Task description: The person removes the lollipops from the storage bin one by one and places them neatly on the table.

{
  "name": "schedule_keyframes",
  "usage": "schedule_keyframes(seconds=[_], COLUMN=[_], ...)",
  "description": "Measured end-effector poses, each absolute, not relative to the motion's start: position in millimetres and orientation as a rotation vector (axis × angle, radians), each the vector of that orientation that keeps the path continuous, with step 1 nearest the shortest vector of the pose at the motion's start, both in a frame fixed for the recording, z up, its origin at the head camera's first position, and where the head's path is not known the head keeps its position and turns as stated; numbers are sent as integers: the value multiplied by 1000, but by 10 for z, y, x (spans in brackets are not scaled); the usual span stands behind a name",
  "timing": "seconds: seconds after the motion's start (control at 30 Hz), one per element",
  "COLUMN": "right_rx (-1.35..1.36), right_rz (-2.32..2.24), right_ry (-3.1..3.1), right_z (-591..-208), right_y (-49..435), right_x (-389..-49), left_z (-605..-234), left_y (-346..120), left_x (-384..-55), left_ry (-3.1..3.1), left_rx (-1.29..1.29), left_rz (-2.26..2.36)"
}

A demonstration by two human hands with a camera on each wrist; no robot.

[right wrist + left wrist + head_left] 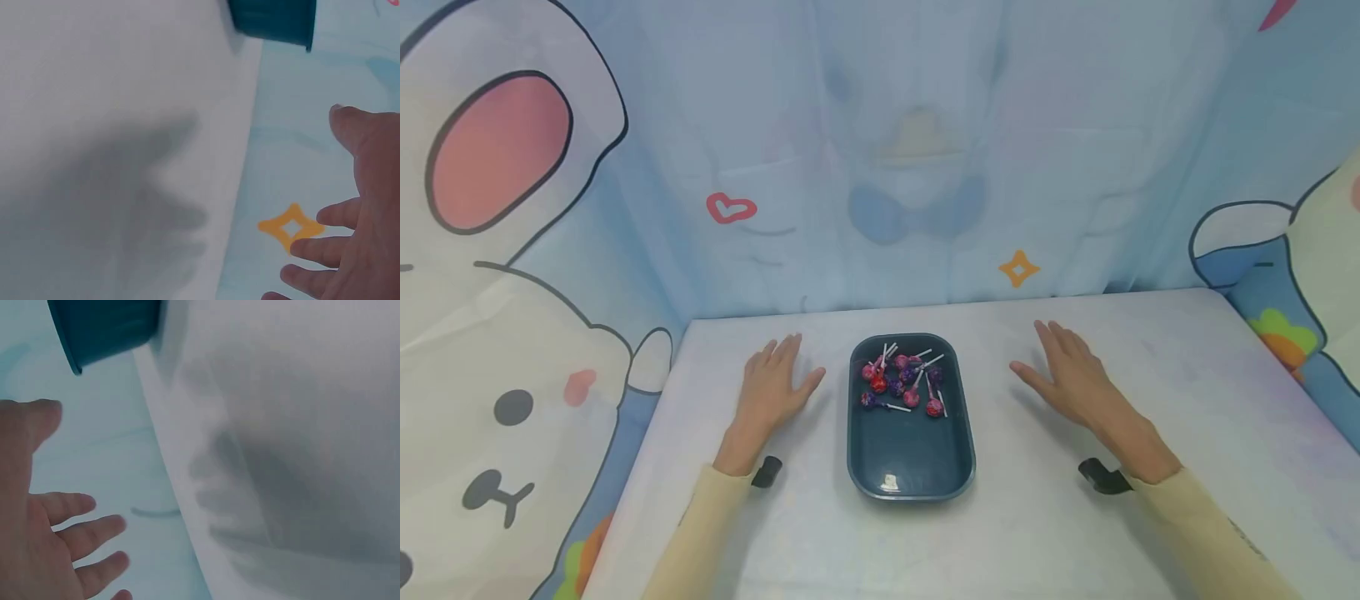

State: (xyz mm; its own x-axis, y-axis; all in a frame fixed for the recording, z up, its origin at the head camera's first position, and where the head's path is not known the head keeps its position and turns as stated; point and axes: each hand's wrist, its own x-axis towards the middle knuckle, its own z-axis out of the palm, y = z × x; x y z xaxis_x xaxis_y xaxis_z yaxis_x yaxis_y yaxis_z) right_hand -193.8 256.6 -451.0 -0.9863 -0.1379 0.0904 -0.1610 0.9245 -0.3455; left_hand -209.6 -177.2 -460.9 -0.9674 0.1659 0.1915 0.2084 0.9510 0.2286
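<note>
On the white-covered bench (910,550), bare strips run along both long sides of the dark-teal, rounded-rectangular tray (912,454), between it and the left grip (769,392) and right grip (1075,383). The tray's raised wall bars a low sideways pass; its top is open. Inside, red, pink and purple wrapped lollipops (912,398) crowd the far half, leaving the near half free. A pale-blue printed fabric backdrop (865,275) blocks the bench's far edge.
</note>
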Motion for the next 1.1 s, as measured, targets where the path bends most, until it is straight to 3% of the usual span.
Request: schedule_keyframes(seconds=[0.63, 1.1], right_rx=[559, 991], right_rz=[417, 212], right_ry=[-2977, -2818], right_z=[-3986, -3896], right_y=[1783, 1139], right_x=[-1861, -1893], left_z=[-4460, -4440], left_y=[-1206, -1050], left_x=[-1954, -1945], left_ry=[-3013, -3068], left_rx=[-190, -198], left_rz=[-520, -610])
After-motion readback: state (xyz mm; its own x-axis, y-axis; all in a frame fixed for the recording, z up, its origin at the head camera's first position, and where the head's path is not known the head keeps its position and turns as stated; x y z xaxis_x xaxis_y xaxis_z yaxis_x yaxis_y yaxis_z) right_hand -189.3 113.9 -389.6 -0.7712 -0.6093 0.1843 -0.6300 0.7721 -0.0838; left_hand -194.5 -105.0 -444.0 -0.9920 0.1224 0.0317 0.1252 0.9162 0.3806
